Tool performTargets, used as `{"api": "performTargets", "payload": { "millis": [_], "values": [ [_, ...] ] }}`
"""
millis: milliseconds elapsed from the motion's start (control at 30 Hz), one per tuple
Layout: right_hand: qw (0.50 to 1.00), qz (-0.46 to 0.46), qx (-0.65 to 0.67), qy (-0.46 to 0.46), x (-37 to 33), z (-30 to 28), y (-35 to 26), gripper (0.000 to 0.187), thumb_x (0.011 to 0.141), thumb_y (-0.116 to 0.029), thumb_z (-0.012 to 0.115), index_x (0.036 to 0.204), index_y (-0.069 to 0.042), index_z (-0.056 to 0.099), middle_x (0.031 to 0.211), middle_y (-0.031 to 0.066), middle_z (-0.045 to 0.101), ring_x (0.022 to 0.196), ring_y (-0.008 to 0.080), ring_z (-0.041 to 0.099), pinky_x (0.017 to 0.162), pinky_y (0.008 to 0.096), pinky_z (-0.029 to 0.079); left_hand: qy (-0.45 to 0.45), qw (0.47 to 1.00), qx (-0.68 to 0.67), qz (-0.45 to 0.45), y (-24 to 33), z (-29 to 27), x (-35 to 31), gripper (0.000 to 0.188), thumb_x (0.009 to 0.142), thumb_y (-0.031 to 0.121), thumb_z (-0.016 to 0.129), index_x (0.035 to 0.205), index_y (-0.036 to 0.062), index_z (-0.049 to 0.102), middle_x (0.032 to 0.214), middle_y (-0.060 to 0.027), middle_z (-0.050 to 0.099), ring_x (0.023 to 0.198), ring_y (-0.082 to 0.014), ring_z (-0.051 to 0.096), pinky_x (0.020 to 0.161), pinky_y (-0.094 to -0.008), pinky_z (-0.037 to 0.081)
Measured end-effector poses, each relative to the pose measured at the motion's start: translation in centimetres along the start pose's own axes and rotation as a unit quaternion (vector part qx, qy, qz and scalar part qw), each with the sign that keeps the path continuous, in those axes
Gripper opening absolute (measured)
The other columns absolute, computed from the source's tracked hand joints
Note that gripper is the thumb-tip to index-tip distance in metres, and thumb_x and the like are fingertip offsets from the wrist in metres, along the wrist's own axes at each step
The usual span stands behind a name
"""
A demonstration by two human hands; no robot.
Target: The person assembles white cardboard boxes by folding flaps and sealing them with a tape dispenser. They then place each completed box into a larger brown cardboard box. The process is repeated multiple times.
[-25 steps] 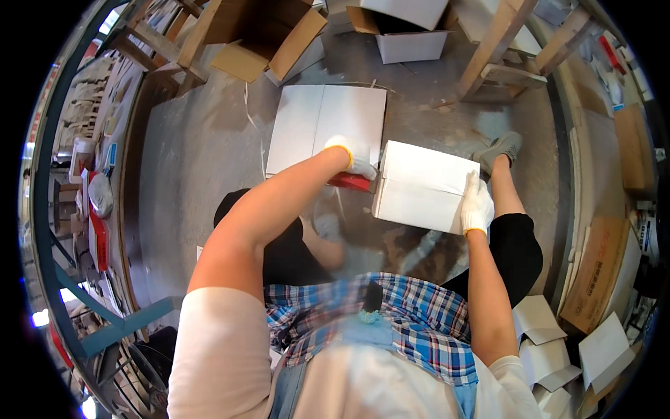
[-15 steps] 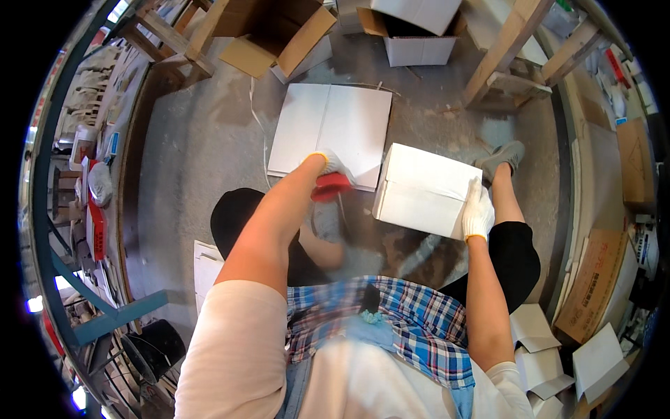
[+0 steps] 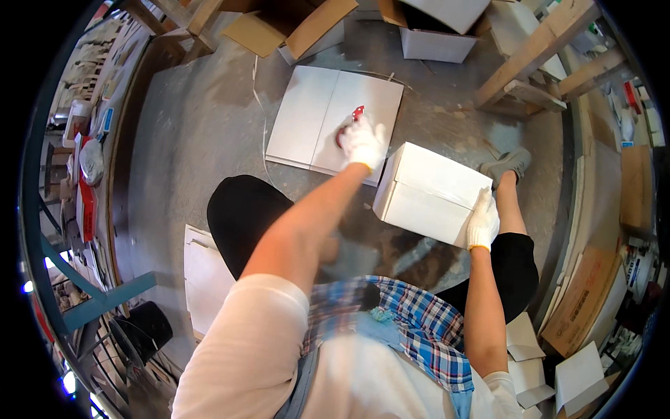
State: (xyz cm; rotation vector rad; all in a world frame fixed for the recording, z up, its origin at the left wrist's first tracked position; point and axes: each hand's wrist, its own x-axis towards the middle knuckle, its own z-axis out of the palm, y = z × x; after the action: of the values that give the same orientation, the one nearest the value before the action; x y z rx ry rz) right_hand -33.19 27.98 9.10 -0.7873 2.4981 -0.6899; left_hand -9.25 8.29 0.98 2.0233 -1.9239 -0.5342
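Observation:
My left hand [image 3: 363, 145], in a white knit glove with a yellow cuff, is over a stack of flat white cardboard [image 3: 300, 119] on the floor. Its fingers are curled around a red tape dispenser [image 3: 358, 112], mostly hidden and slightly blurred. To the right, a closed white carton [image 3: 436, 188] sits tilted between my legs, a seam running along its top. At the carton's right end, my right hand [image 3: 483, 220], gloved the same way, grips the side with its thumb and fingers against the board.
Open cartons, one brown [image 3: 289, 28] and one white [image 3: 436, 45], stand at the back. A wooden trestle leg [image 3: 534, 52] rises at far right. More flat white board [image 3: 202, 279] lies by my left knee. Folded white boxes [image 3: 527, 356] are at lower right, loaded shelves [image 3: 87, 174] at left.
My left hand has swung forward and right with the red tape dispenser, from the near edge of the flat cardboard to above it. My right hand stays on the carton.

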Motion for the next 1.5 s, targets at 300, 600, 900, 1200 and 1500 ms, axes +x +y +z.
{"api": "performTargets", "payload": {
  "millis": [300,600,900,1200,1500],
  "values": [
    [1.000,0.006,-0.026,-0.012,-0.9,0.0,-1.3,0.073,0.101,-0.064,0.031,0.128,-0.006,0.065,0.124,0.0257,0.066,0.120,0.0437,0.059,0.102,0.0468,0.043,-0.040,0.971,-0.211,-0.108,-0.5,2.3,-5.6,0.047,0.099,0.043,0.044,0.114,0.0021,0.063,0.110,-0.0306,0.066,0.107,-0.0479,0.062,0.093,-0.0530,0.047],
    [0.999,-0.025,0.023,0.002,0.3,0.3,1.1,0.068,0.104,-0.055,0.030,0.134,0.000,0.057,0.134,0.0262,0.060,0.128,0.0419,0.054,0.106,0.0442,0.040,-0.034,0.968,-0.235,-0.084,-0.8,0.9,-4.6,0.057,0.101,0.050,0.042,0.106,-0.0006,0.067,0.107,-0.0303,0.067,0.105,-0.0466,0.063,0.094,-0.0522,0.047],
    [0.905,-0.314,-0.248,0.141,-3.7,4.0,-6.2,0.065,0.098,-0.052,0.049,0.152,-0.016,0.043,0.155,0.0217,0.039,0.145,0.0434,0.029,0.118,0.0618,0.015,-0.144,0.974,-0.174,0.021,4.3,-5.2,-7.6,0.073,0.094,0.064,0.048,0.136,0.0039,0.052,0.121,-0.0292,0.065,0.114,-0.0470,0.061,0.099,-0.0519,0.045],
    [0.971,0.010,-0.230,-0.064,4.4,-3.1,3.0,0.063,0.105,-0.051,0.036,0.145,-0.006,0.051,0.131,0.0192,0.064,0.123,0.0315,0.060,0.104,0.0406,0.045,-0.220,0.934,-0.281,-0.030,2.3,-2.9,-6.5,0.085,0.093,0.071,0.045,0.136,-0.0018,0.053,0.115,-0.0251,0.069,0.109,-0.0381,0.065,0.096,-0.0468,0.047],
    [0.941,0.009,0.320,-0.109,2.6,-4.8,-0.6,0.085,0.101,-0.067,0.037,0.144,0.006,0.049,0.148,0.0164,0.051,0.136,0.0248,0.046,0.112,0.0336,0.035,-0.262,0.778,-0.507,-0.262,4.0,-5.2,-6.1,0.097,0.092,0.081,0.032,0.139,-0.0008,0.055,0.132,-0.0160,0.062,0.119,-0.0302,0.058,0.097,-0.0444,0.048]
  ]
}}
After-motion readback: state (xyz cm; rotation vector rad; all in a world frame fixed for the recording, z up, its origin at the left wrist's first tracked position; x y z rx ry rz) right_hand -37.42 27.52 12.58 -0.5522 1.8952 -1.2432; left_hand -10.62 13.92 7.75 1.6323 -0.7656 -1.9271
